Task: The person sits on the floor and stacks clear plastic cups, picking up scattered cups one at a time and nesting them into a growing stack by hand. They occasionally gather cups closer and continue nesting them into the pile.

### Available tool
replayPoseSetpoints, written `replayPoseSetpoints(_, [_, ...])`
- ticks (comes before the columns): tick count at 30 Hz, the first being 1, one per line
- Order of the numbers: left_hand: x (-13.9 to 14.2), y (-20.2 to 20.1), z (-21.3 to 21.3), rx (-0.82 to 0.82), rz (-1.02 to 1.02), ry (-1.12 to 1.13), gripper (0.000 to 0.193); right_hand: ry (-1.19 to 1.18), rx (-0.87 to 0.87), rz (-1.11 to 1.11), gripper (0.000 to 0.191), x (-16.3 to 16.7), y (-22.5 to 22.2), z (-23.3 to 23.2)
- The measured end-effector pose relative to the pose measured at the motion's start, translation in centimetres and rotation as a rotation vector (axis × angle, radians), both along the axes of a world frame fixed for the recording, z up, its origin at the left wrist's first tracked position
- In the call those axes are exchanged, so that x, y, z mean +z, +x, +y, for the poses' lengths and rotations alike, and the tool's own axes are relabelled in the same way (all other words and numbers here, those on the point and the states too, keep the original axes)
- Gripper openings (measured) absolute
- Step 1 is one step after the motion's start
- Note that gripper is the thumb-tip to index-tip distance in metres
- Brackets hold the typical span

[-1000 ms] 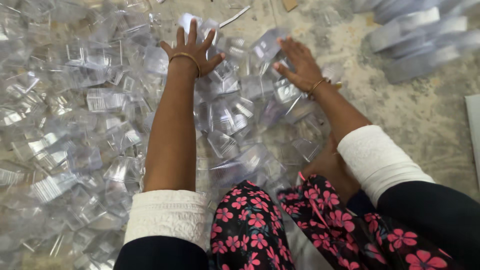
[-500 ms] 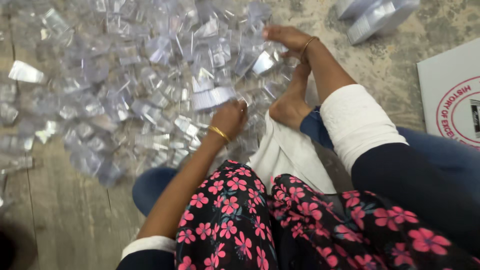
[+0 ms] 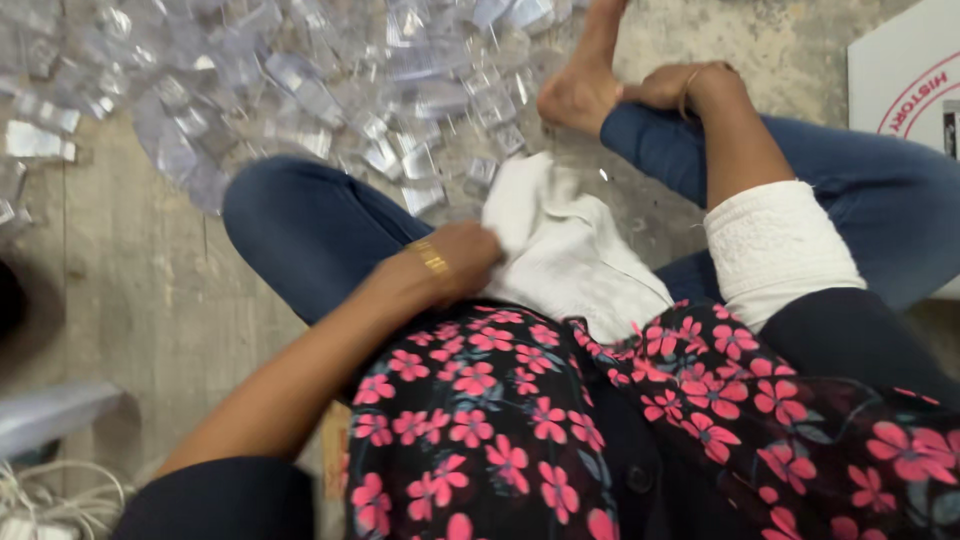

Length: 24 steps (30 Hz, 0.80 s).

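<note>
White cloth (image 3: 575, 250) lies bunched in the lap of the person sitting cross-legged on the floor (image 3: 130, 290), and that is where the work is at this moment. The left hand (image 3: 468, 256), with a gold bangle (image 3: 432, 258) at the wrist, is curled at the cloth's left edge, fingers closed on a fold of it as far as I can judge. The right hand (image 3: 668, 88) is further off and to the right, laid on the blue-jeaned shin just beside the bare foot (image 3: 575, 95). Its fingers are bent, but I cannot tell whether they hold anything.

Beyond the knees, at the far left, a wide heap of clear plastic pieces (image 3: 300, 70) is spread over the floor, with the nearest few touching the far edge of the cloth. Neither hand is on them. It looks like a step of arranging the cloth, not of sorting. Any reach to the heap would call for leaning forward over the left knee (image 3: 300, 215).

At the far right sits a white box (image 3: 900, 70) with red print, and pale cables (image 3: 60, 495) lie at the near left.
</note>
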<state>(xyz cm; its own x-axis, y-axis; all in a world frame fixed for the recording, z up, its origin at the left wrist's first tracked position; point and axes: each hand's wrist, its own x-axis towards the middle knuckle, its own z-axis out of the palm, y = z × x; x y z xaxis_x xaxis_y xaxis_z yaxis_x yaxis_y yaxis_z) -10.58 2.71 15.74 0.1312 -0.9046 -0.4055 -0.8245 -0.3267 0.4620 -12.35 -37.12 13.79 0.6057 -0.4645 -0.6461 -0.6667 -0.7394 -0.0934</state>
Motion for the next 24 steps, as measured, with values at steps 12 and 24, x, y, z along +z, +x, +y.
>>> replayPoseSetpoints(12, [15.2, -2.6, -2.2, 0.067, -0.349, 0.121, 0.031, 0.086, 0.478, -0.028, 0.071, -1.1, 1.0, 13.9])
replayPoseSetpoints(24, [4.3, 11.6, -14.6, 0.439, -0.316, 0.359, 0.031, 0.348, 0.885, 0.038, 0.076, -9.9, 2.5, 23.1])
